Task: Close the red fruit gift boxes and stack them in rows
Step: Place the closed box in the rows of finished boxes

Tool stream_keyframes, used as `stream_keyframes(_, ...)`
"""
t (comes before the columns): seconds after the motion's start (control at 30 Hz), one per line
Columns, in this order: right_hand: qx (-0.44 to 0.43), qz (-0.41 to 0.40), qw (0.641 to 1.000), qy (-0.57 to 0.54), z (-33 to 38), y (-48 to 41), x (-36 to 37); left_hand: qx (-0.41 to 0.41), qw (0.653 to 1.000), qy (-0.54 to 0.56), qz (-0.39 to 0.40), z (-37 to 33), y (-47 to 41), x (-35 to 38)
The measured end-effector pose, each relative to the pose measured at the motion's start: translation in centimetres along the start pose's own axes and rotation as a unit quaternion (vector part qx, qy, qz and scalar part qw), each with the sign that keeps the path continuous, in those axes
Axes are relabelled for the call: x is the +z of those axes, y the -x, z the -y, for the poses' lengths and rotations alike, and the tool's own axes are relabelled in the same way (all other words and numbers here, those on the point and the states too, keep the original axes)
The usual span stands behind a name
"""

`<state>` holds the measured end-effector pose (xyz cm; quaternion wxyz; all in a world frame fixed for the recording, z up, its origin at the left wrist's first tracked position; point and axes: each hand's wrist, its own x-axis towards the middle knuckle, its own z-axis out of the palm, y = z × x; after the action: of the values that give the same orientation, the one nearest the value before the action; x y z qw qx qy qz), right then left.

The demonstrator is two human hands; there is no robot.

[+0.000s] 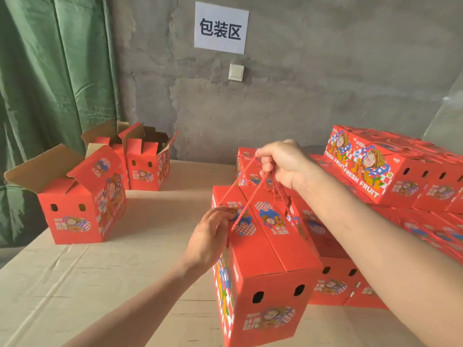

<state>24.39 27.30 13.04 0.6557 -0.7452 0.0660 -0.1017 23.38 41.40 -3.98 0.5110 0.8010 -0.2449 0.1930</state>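
A closed red fruit gift box (263, 276) stands in front of me on the cardboard-covered table (140, 261). Red cord handles (246, 194) rise from its lid. My right hand (283, 164) grips the cords from above and holds them taut. My left hand (213, 236) rests on the lid's left side with fingertips at the cord's base. Closed boxes are stacked in rows at the right (390, 171). At the left stands an open box (75, 204) with raised flaps, and two more open boxes (142, 161) behind it.
A grey concrete wall (300, 96) with a paper sign (221, 27) and a light switch (236, 72) stands behind the table. A green curtain (50, 71) hangs at the left. Clear plastic sheeting (448, 113) is at the far right.
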Motion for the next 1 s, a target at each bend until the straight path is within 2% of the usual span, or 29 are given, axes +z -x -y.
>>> stream_keyframes(0.13,0.039,-0.043,0.997,0.06,-3.7,-1.0,-1.2,-0.043,0.992,-0.003,0.12,2.0,0.3,2.2)
stream_keyframes(0.3,0.057,-0.089,0.988,0.109,-5.5,-2.5,-3.5,-0.128,0.983,0.02,0.134,2.8,1.5,4.8)
stream_keyframes(0.4,0.061,-0.093,0.983,0.143,-6.4,-2.7,-4.6,-0.151,0.969,0.029,0.191,2.4,1.7,6.3)
stream_keyframes(0.6,0.088,-0.084,0.976,0.183,-10.6,-2.0,-6.5,-0.18,0.938,-0.033,0.294,2.2,1.8,9.3)
stream_keyframes(0.67,0.054,-0.084,0.946,0.308,-12.1,-1.8,-8.1,-0.192,0.934,-0.017,0.302,2.2,1.9,10.2)
stream_keyframes(0.73,0.004,-0.072,0.861,0.503,-13.3,-1.2,-9.3,-0.209,0.934,0.011,0.29,2.2,2.2,11.0)
stream_keyframes(0.77,-0.018,-0.061,0.824,0.563,-14.0,-0.9,-9.7,-0.222,0.935,0.027,0.275,2.2,2.2,11.2)
stream_keyframes(0.8,-0.028,-0.042,0.808,0.587,-14.7,-0.6,-10.0,-0.235,0.936,0.041,0.258,2.3,2.2,11.4)
stream_keyframes(0.9,-0.032,0.084,0.825,0.557,-17.7,0.4,-10.2,-0.261,0.933,0.074,0.235,2.3,2.0,11.6)
stream_keyframes(1.0,-0.043,0.176,0.794,0.58,-21.5,2.1,-9.8,-0.241,0.94,0.06,0.234,1.9,2.7,11.9)
